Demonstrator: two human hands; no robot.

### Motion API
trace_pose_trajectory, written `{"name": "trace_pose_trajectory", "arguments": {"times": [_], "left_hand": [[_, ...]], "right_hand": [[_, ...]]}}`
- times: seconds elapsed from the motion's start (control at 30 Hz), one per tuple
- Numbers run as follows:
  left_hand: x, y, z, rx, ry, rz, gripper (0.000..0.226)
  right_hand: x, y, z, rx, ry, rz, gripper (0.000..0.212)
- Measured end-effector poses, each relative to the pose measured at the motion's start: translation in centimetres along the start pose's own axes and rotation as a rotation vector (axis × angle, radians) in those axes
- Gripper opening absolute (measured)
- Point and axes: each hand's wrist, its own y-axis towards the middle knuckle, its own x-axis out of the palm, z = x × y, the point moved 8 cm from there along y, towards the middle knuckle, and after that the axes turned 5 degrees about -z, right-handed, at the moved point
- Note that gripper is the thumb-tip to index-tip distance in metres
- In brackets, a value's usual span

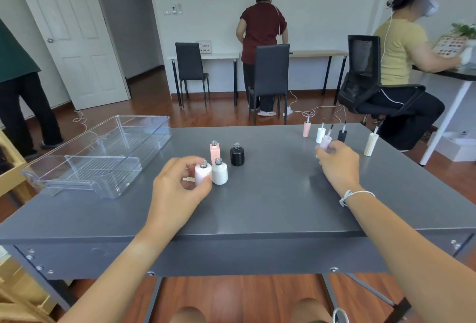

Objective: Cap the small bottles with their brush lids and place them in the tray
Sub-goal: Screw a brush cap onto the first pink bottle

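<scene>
My left hand grips a pale pink uncapped bottle standing on the grey table. Beside it stand a white bottle, a square pink bottle and a black bottle, all uncapped. My right hand holds a pale lilac brush lid, brush pointing up. Behind it stand a pink lid, a white lid, a black lid and a cream lid, brushes up. The clear plastic tray sits at the table's left with nothing in it.
The tray overhangs the table's left edge. Beyond the table are black chairs, desks, cables on the wooden floor and three other people. A wooden shelf stands at the left.
</scene>
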Motion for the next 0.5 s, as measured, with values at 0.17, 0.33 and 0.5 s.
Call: {"name": "trace_pose_trajectory", "arguments": {"times": [0.17,0.33,0.5], "left_hand": [[3.8,0.5,3.0,0.049,-0.114,-0.106,0.033],[8.4,1.8,4.3,0.071,-0.141,-0.235,0.034],[12.4,3.5,3.4,0.031,-0.166,-0.315,0.027]], "right_hand": [[0.4,-0.9,-1.0,-0.058,0.038,-0.067,0.023],[0.9,-1.8,-1.9,-0.136,0.126,-0.135,0.018],[1.5,-2.7,-2.6,-0.139,0.182,-0.235,0.014]]}}
